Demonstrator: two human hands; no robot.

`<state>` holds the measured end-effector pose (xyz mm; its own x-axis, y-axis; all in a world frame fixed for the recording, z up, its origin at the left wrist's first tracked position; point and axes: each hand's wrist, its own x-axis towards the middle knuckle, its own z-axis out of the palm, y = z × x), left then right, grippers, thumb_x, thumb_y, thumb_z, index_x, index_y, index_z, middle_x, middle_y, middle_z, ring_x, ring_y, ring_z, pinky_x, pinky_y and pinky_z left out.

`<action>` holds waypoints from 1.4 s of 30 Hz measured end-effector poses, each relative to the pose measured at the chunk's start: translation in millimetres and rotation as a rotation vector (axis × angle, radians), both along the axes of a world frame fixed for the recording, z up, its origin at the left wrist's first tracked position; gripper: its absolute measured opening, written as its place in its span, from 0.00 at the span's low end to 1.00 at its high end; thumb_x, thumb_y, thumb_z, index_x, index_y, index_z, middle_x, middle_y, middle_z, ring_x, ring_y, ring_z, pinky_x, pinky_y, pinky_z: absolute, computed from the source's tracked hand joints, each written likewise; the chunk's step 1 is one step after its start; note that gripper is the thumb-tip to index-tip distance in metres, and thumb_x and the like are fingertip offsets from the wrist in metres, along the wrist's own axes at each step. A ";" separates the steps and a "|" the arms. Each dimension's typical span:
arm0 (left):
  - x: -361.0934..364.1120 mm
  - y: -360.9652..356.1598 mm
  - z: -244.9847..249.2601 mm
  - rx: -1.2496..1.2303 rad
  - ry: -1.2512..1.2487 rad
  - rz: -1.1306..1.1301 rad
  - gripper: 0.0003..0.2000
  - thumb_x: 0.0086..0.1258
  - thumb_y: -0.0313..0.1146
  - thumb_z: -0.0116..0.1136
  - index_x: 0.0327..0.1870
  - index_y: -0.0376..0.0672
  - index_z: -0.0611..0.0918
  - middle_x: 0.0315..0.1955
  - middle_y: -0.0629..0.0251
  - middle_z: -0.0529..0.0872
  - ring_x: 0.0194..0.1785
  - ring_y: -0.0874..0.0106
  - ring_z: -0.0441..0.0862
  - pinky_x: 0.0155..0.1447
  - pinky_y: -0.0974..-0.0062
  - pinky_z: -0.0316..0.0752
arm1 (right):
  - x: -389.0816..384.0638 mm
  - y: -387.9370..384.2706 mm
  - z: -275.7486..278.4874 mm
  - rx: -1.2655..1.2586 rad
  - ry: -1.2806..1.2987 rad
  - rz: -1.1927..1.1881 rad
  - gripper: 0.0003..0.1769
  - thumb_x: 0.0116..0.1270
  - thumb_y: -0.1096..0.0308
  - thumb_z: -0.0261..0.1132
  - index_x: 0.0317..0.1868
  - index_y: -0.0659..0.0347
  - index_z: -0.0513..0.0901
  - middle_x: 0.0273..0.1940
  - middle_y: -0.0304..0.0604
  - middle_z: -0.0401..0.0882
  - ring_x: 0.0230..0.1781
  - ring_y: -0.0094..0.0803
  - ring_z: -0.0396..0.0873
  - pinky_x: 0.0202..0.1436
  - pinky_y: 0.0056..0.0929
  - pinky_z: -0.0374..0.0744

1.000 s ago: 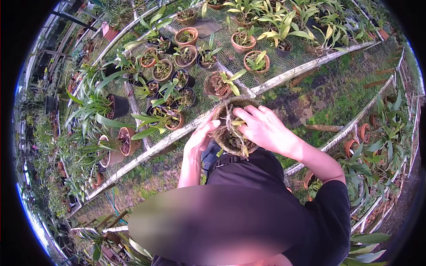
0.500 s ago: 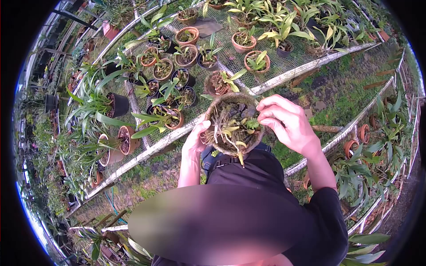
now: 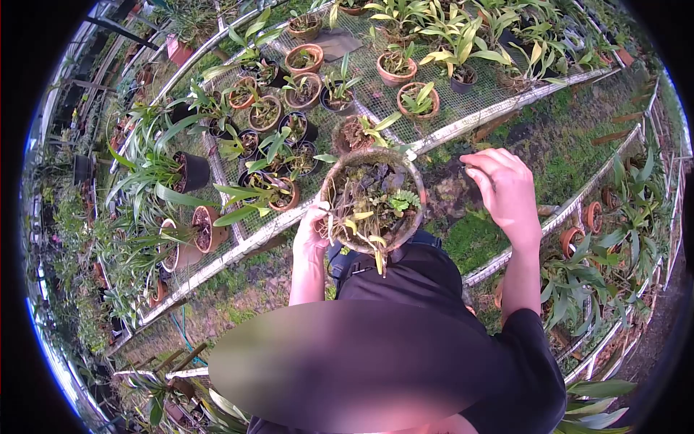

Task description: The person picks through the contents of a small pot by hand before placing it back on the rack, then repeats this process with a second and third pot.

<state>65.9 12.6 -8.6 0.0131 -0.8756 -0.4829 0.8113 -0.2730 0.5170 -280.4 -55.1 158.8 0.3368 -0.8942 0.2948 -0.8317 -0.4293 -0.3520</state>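
Observation:
My left hand [image 3: 312,235] is closed on the left side of a weathered, round flowerpot [image 3: 422,210], held in front of my waist. Inside the pot are dark chunks of potting mix, tangled pale roots, a small green fern [image 3: 403,200] and yellowing shoots that hang over the near rim. To the right of the pot, apart from it, my right hand [image 3: 504,189] is raised over the ground. Its thumb and forefinger are pinched together at the tips; a tiny dark bit may be between them, too small to name.
Beyond the pot stands a wire-mesh bench [image 3: 361,79] with a pale edge rail, bearing several potted plants. A pot with a brown root clump [image 3: 354,135] sits at its near edge. More plants and terracotta pots [image 3: 571,242] line a bench at right.
My right hand has drawn away from the pot's rim to the right. The pot has shifted slightly left and tilts more toward the camera, still in my left hand.

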 end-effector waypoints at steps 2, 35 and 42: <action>-3.5 0.3 11.2 -0.016 -0.027 -0.011 0.18 0.59 0.31 0.67 0.51 0.41 0.79 0.40 0.64 0.84 0.44 0.67 0.84 0.53 0.64 0.85 | -0.9 -3.0 -1.3 -0.053 -0.027 -0.023 0.07 0.62 0.74 0.71 0.40 0.63 0.88 0.41 0.43 0.86 0.44 0.41 0.84 0.50 0.37 0.81; -7.7 -30.0 -1.5 -0.175 -0.007 -0.208 0.40 0.61 0.32 0.62 0.78 0.36 0.62 0.68 0.54 0.73 0.66 0.60 0.75 0.69 0.61 0.73 | 75.0 -7.5 -101.5 0.837 -0.726 0.000 0.40 0.84 0.45 0.45 0.80 0.71 0.53 0.79 0.57 0.58 0.81 0.39 0.56 0.81 0.35 0.56; 6.8 -46.6 0.2 -0.172 -0.007 -0.301 0.38 0.75 0.40 0.61 0.82 0.42 0.55 0.78 0.59 0.62 0.77 0.63 0.64 0.77 0.61 0.65 | 107.1 -27.2 -117.6 0.868 -0.714 -0.034 0.45 0.82 0.38 0.40 0.80 0.72 0.51 0.81 0.59 0.50 0.83 0.43 0.48 0.83 0.36 0.52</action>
<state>72.7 -34.0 -8.4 -0.2559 -0.9091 -0.3288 0.7039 -0.4084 0.5812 -173.3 -82.3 41.2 0.3116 -0.8961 -0.3162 -0.3262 0.2117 -0.9213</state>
